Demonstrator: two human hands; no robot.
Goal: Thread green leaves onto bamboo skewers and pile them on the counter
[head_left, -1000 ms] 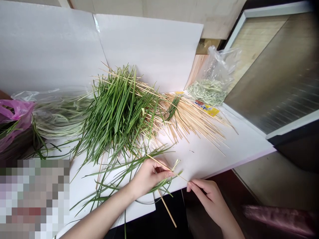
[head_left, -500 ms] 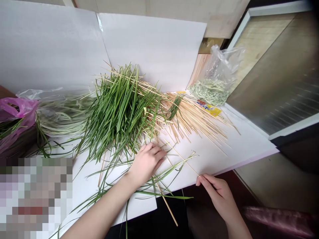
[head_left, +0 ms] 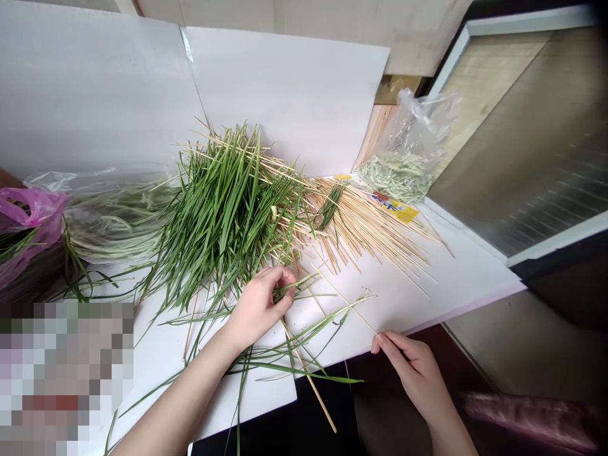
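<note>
My left hand [head_left: 263, 301] is closed in a pinch on a few thin Chinese chives [head_left: 305, 279], whose pale ends stick out to the right of the fingertips. My right hand [head_left: 411, 364] grips the near end of a thin bamboo skewer [head_left: 344, 299], which slants up and left over the white table. Loose green leaves [head_left: 327, 320] lie between the hands, and another skewer [head_left: 318, 398] lies under them, reaching past the table edge. Behind my left hand rises a big heap of Chinese chives [head_left: 218, 209] with skewers among it.
Many bamboo skewers [head_left: 380, 228] fan out on the white table [head_left: 456, 288]. A clear bag of pale green shreds [head_left: 399, 174] stands at the back right. Clear plastic with pale stalks [head_left: 114, 221] and a pink bag [head_left: 45, 218] lie left. White panels [head_left: 285, 95] stand behind.
My left hand has drawn slightly left and turned, so its pinch on the chives now shows. My right hand keeps the skewer in nearly the same place. The view has shifted slightly.
</note>
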